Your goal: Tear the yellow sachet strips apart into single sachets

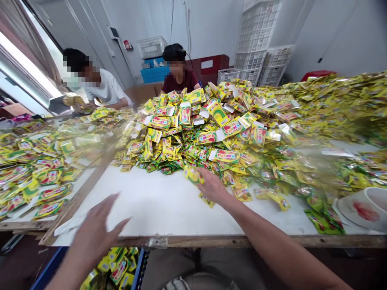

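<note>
My right hand (210, 186) is over the white tabletop (157, 205), at the front of a big heap. Its fingers are closed on a small yellow packet (193, 175). Around it lie shiny yellow and green sachets (169, 166), some under the wrist. Higher on the heap are small yellow printed cartons (225, 156), several with white end flaps raised. My left hand (98, 221) hovers near the front left of the table, fingers and thumb spread, holding nothing. Below its wrist, a blue crate (140, 268) contains yellow cartons (121, 268).
A wooden strip (81, 199) divides the table; more cartons (51, 193) lie to its left. A flowered white cup (363, 209) stands at the right edge. Two people (105, 86) (178, 70) sit across the table. White crates (252, 44) are stacked behind.
</note>
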`<control>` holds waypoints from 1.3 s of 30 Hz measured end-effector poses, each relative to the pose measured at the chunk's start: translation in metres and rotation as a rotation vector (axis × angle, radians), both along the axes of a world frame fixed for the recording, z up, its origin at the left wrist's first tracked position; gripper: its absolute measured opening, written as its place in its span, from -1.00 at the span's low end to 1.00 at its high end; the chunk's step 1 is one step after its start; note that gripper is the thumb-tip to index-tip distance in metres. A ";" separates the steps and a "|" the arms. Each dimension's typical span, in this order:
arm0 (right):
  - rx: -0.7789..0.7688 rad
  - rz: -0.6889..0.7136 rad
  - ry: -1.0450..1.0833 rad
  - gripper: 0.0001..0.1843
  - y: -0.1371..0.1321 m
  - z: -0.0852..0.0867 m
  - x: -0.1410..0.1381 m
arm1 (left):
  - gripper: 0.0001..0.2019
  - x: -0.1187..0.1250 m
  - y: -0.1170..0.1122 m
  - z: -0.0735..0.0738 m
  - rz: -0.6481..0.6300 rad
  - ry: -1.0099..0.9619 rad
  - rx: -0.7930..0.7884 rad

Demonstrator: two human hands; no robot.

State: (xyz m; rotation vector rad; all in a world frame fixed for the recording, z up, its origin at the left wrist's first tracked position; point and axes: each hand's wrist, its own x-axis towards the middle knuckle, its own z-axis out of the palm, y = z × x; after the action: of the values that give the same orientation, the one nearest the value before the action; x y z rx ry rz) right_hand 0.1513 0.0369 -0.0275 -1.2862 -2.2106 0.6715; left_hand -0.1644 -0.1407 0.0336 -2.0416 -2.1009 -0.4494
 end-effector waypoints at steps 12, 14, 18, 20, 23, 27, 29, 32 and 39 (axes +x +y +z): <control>-0.063 -0.100 0.158 -0.70 0.027 0.010 -0.005 | -0.48 0.123 0.132 -0.044 -0.199 -0.751 -0.198; 0.088 -0.084 -0.026 -0.65 0.037 0.009 -0.006 | -0.54 0.122 0.138 -0.044 -0.105 -1.055 -0.242; 0.117 0.014 -0.189 -0.47 0.035 -0.006 -0.011 | -0.52 0.122 0.144 -0.048 -0.053 -1.468 -0.336; 0.084 -0.009 -0.082 -0.63 0.031 -0.013 -0.008 | -0.51 0.118 0.144 -0.051 -0.027 -1.488 -0.345; 0.012 -0.092 0.231 -0.79 0.032 -0.013 0.000 | -0.49 0.112 0.141 -0.051 -0.015 -1.448 -0.385; -0.137 -0.092 0.465 -0.80 0.035 0.000 0.006 | -0.47 0.112 0.138 -0.049 -0.092 -1.400 -0.509; -0.128 -0.001 0.444 -0.85 0.034 0.006 0.005 | -0.46 0.114 0.137 -0.048 -0.141 -1.444 -0.559; -0.118 0.065 0.419 -0.90 0.034 0.010 0.006 | -0.45 0.116 0.137 -0.049 -0.155 -1.515 -0.573; -0.118 0.004 0.520 -0.88 0.039 0.011 0.010 | -0.46 0.115 0.137 -0.049 -0.151 -1.529 -0.623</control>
State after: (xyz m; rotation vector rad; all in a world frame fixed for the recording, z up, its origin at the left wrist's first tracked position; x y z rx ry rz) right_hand 0.1609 0.0755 -0.0163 -1.0146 -1.7694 1.0192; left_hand -0.0496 -0.0036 -0.0157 -2.4720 -3.0453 -2.1649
